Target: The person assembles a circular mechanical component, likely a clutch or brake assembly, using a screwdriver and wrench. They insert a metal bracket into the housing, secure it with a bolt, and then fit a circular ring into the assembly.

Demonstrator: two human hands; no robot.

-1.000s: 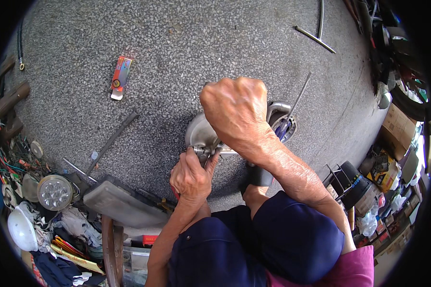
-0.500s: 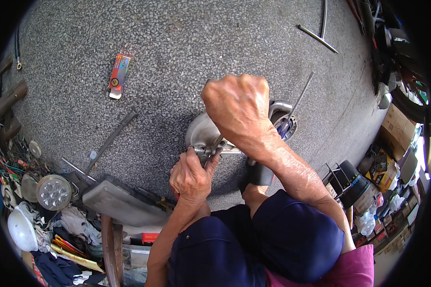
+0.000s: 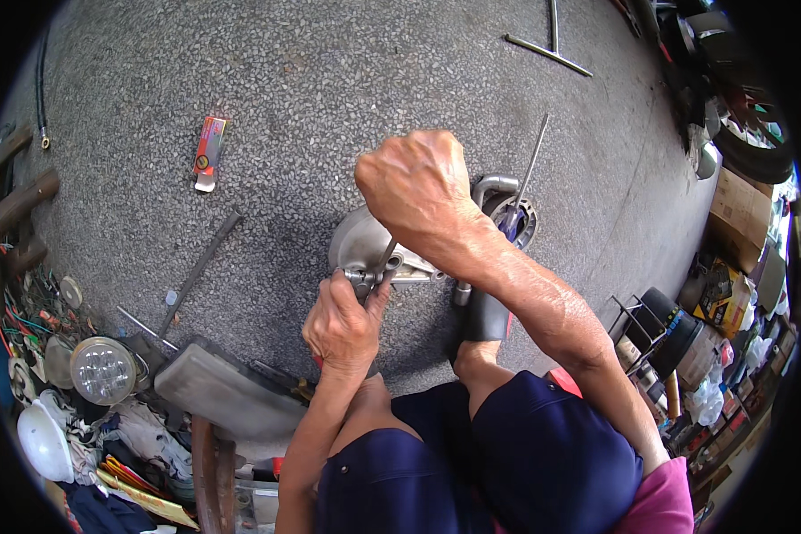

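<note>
A silver metal engine cover (image 3: 358,242) lies on the grey speckled floor (image 3: 329,89) in front of my knees. My right hand (image 3: 416,189) is a closed fist above it, gripping a thin metal tool (image 3: 387,254) that points down at a fitting on the cover's near edge. My left hand (image 3: 343,322) pinches a small metal part (image 3: 362,280) at that same fitting. A screwdriver with a blue handle (image 3: 518,206) rests on a round metal piece just right of the cover.
A red and white small box (image 3: 208,151) lies far left on the floor, with a dark flat bar (image 3: 199,267) nearer. A headlamp (image 3: 102,370), white helmet (image 3: 44,440), wires and clutter fill the lower left. Metal rods (image 3: 547,53) lie at the top; boxes and a tyre (image 3: 752,151) crowd the right.
My right fist has shifted slightly over the cover; my left hand stays at the fitting. Nothing else has moved.
</note>
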